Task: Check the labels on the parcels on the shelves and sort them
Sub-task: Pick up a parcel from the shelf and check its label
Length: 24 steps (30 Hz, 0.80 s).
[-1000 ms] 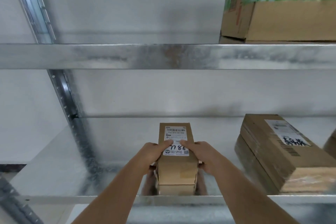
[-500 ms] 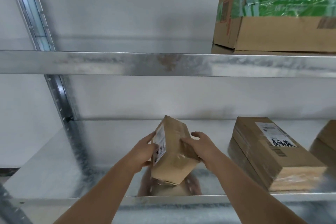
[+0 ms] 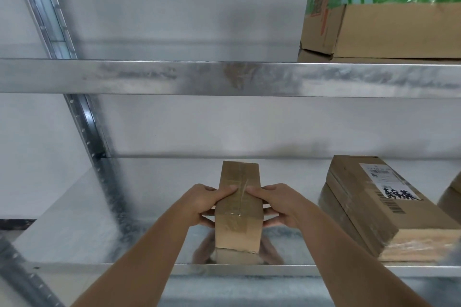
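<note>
**So, one parcel in hand, plenty left to sort**

Basically both hands are wrapped around a small cardboard parcel (image 3: 239, 209) standing on the lower metal shelf (image 3: 74, 219), near the front edge. Left hand (image 3: 207, 203) grips its left side, right hand (image 3: 279, 203) the right side, thumbs lying on the top face and fingers closed against the sides. The face pointing up shows only clear tape along the seam, no label visible on it, so I'd guess the label is on some other side and the check on this one isn't finished, or it's being set down label-away. Can't tell which from here

As for what's left: a flat labelled parcel (image 3: 374, 207) lies well to the right on the same shelf, its label with black handwriting facing up, so that one looks easy to read. Another brown box edge (image 3: 452, 194) peeks in at the far right. Up on the upper shelf (image 3: 174, 77) sits a large carton with green tape (image 3: 389, 12)

Nothing really blocks the hands. The left half of the lower shelf is open, the upright post (image 3: 92, 137) is off to the left, and the flat parcel is far enough away not to get bumped
</note>
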### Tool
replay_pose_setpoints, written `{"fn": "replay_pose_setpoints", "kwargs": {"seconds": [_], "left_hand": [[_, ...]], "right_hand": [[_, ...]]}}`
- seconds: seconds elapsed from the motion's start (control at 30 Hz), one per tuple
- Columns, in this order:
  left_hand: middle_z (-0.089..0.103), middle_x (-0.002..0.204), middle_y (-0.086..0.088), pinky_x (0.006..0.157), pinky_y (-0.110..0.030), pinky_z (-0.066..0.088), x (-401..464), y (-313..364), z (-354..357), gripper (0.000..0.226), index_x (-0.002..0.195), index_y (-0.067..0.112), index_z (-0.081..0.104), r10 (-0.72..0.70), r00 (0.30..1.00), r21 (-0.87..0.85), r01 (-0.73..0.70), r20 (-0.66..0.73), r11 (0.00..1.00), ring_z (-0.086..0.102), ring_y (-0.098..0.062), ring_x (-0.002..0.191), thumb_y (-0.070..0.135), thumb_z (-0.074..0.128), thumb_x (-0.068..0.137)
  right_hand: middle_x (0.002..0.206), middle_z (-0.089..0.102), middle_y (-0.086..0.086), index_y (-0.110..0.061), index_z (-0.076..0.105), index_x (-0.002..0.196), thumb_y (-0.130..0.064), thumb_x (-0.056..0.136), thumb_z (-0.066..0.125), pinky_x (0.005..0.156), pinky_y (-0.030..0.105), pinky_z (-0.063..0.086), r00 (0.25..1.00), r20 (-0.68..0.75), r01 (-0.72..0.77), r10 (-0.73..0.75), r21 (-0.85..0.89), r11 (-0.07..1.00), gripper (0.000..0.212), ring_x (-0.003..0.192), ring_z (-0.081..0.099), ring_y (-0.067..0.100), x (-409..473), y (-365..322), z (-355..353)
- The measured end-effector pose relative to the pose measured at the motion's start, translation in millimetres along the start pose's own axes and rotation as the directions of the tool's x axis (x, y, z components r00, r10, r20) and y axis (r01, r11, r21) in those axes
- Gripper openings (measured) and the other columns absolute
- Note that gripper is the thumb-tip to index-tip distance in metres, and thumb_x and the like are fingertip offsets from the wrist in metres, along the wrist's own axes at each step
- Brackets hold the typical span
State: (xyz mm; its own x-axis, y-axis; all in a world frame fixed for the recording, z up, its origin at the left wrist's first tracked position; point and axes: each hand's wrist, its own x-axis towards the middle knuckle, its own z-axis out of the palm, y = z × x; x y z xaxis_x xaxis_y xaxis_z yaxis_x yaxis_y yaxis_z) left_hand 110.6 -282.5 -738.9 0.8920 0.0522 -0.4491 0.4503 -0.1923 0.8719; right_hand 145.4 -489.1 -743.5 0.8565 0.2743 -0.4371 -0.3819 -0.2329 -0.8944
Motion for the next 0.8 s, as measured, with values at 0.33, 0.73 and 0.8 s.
{"fn": "replay_pose_setpoints", "kwargs": {"seconds": [0.33, 0.73, 0.8], "left_hand": [[0.08, 0.095, -0.005, 0.084, -0.048, 0.062, 6.2, -1.5, 0.9, 0.045, 0.102, 0.007, 0.077, -0.015, 1.0, -0.028, 0.015, -0.027, 1.0, 0.077, -0.025, 0.092, 0.043, 0.086, 0.077], [0.08, 0.093, -0.004, 0.078, -0.044, 0.064, 2.4, -3.0, 0.5, 0.045, 0.103, 0.008, 0.077, 0.014, 1.0, -0.041, -0.014, -0.002, 0.999, 0.077, -0.023, 0.091, 0.046, 0.082, 0.081], [0.08, 0.095, -0.004, 0.078, -0.043, 0.064, -0.4, -6.6, -0.7, 0.048, 0.107, 0.009, 0.076, 0.038, 0.999, -0.071, -0.037, 0.003, 0.997, 0.077, -0.023, 0.091, 0.051, 0.079, 0.083]], "right_hand": [[0.108, 0.076, 0.008, -0.006, 0.072, 0.11, -0.028, 0.089, 0.078, 0.083, 0.052, 0.062, 1.0, -0.019, 0.0, -0.001, -0.042, 0.999, 0.031, 0.097, 0.075, 0.029, 2.2, -3.3, 3.0], [0.104, 0.078, 0.0, -0.014, 0.073, 0.111, -0.038, 0.087, 0.079, 0.084, 0.046, 0.063, 0.998, -0.058, 0.006, -0.006, 0.002, 1.0, 0.035, 0.096, 0.076, 0.022, -5.9, 1.4, 6.1], [0.107, 0.077, -0.006, -0.023, 0.072, 0.114, -0.053, 0.084, 0.077, 0.086, 0.043, 0.061, 0.998, -0.069, 0.014, -0.014, 0.0, 1.0, 0.042, 0.103, 0.072, 0.018, -9.3, 6.1, 9.1]]}}
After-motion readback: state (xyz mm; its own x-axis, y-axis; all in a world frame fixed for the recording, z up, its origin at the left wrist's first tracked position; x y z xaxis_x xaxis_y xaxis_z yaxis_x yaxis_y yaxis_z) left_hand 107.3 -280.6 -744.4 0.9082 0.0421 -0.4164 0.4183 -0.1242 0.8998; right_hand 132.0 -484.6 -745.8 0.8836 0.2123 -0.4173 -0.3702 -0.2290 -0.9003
